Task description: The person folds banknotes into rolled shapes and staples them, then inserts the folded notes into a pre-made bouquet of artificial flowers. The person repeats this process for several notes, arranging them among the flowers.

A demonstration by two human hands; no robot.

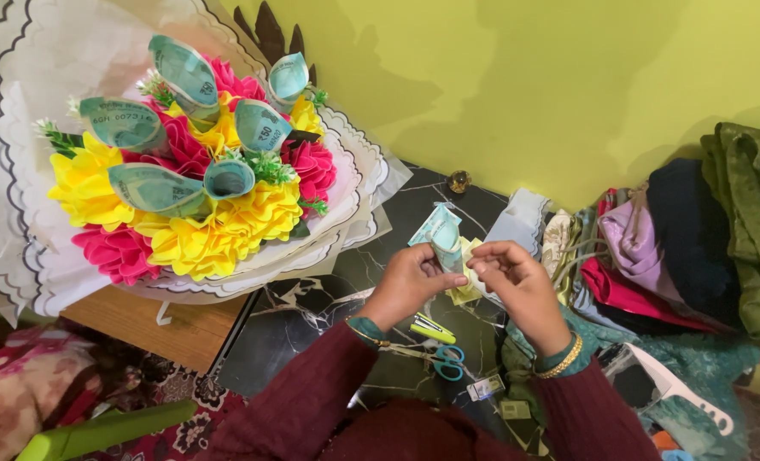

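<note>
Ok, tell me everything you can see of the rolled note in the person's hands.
The note is a pale teal paper banknote rolled into a cone, wide end up and tilted to the left, narrow end down. The left hand pinches its lower part, and the right hand touches it from the other side. A piece of yellow paper sits against its base. It is held above the dark marble floor.

Maroon ribbed sleeves, teal cuffs beneath; gold bangle on right wrist [563, 358].

Both hands [465, 282] rolling banknote [440, 235], flower bouquet [192, 162], scissors [447, 360]
</note>
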